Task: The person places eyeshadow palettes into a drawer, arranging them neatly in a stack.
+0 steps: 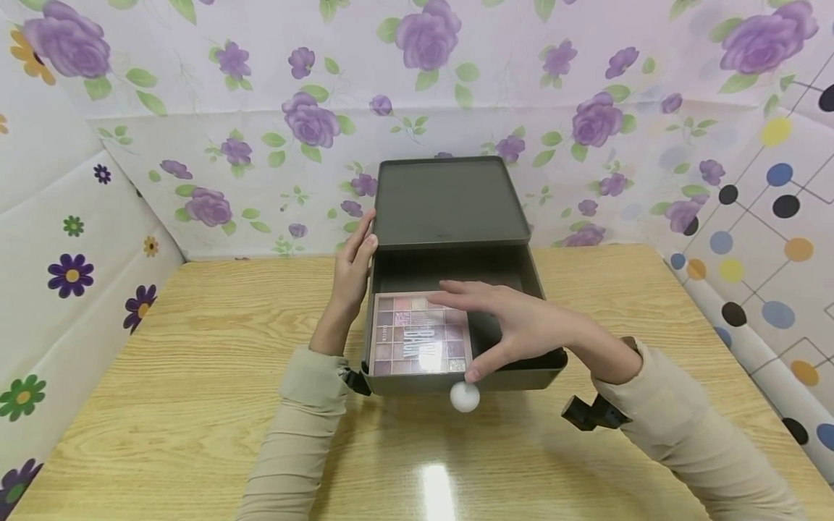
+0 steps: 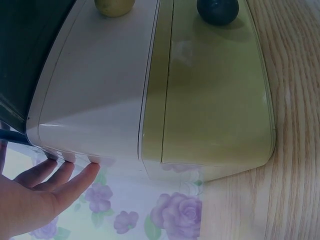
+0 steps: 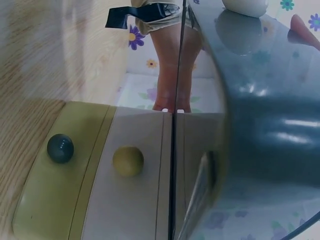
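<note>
A small drawer cabinet [image 1: 449, 199] with a dark grey top stands on the table. Its dark top drawer [image 1: 515, 380] is pulled out, with a white round knob [image 1: 465, 397] on the front. An eyeshadow palette [image 1: 420, 340] with many colour pans lies in the drawer's left part. My left hand [image 1: 352, 271] rests on the cabinet's left side; its fingertips touch the side wall in the left wrist view. My right hand [image 1: 521, 318] hovers over the drawer with fingers stretched across the palette's right part. Its thumb points down at the drawer's front edge, near the palette's corner.
Below the open drawer, the left wrist view shows a pale drawer front [image 2: 100, 85] and a yellow-green one [image 2: 215, 100], both closed, each with a round knob. A wooden table [image 1: 215, 376] carries the cabinet. A flowered cloth wall [image 1: 254, 145] stands behind it.
</note>
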### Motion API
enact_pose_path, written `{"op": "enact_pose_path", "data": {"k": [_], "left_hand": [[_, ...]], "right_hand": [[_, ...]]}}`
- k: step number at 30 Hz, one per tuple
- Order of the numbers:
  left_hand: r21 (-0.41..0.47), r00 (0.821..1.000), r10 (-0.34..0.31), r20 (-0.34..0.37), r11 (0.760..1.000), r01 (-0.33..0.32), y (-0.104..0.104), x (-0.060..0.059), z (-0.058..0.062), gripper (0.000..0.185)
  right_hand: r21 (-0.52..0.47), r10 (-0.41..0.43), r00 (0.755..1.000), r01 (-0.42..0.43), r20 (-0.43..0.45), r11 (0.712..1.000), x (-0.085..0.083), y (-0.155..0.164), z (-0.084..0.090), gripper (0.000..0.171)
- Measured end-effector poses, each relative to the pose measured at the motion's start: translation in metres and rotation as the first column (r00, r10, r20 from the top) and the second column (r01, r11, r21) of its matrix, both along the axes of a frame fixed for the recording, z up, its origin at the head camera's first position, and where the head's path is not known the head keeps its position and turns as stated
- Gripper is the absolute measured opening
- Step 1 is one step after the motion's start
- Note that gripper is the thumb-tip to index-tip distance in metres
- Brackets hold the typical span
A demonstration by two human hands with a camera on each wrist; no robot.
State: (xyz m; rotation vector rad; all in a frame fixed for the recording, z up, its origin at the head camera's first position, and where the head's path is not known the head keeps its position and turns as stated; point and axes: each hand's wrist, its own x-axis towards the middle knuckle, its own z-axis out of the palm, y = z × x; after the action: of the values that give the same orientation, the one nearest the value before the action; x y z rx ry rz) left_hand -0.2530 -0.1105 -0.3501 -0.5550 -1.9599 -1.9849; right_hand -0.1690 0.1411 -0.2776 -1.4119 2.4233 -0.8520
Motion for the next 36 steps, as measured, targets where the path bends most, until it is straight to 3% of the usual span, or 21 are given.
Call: {"op": "enact_pose_path", "data": {"k": [6,11,15,19,26,31,36], "left_hand": [[0.004,1.000,-0.002,-0.008,1.000,0.002,0.001,0.000,0.000,0.049],[0.013,1.000,-0.007,0.005,1.000,0.007,0.002,0.001,0.002,0.048],[0.011,1.000,-0.006,0.012,1.000,0.006,0.004,0.010,0.012,0.048],[-0.002,1.000,0.000,0.019,1.000,0.000,0.007,0.019,0.022,0.049],[0.001,1.000,-0.005,-0.005,1.000,0.005,0.001,0.003,0.005,0.048],[0.006,1.000,-0.003,-0.028,1.000,0.003,0.001,0.001,0.001,0.050],[0.008,1.000,-0.001,-0.021,1.000,0.001,0.002,0.001,0.002,0.049]], "right_hand": [[-0.135,-0.058,0.989,0.039,-0.138,0.990,0.006,0.004,0.001,0.077],[-0.295,-0.153,0.953,0.071,-0.263,0.953,0.022,0.010,0.000,0.055],[-0.401,-0.167,0.915,0.007,-0.366,0.916,0.037,0.011,-0.002,0.039],[-0.463,-0.186,0.839,-0.086,-0.511,0.882,0.049,0.007,-0.006,0.032],[-0.436,-0.231,0.682,-0.143,-0.694,0.889,0.064,0.000,-0.016,0.027],[-0.429,-0.241,0.574,-0.216,-0.783,0.877,0.070,-0.006,-0.023,0.026],[-0.405,-0.244,0.510,-0.233,-0.825,0.884,0.072,-0.009,-0.032,0.025]]}}
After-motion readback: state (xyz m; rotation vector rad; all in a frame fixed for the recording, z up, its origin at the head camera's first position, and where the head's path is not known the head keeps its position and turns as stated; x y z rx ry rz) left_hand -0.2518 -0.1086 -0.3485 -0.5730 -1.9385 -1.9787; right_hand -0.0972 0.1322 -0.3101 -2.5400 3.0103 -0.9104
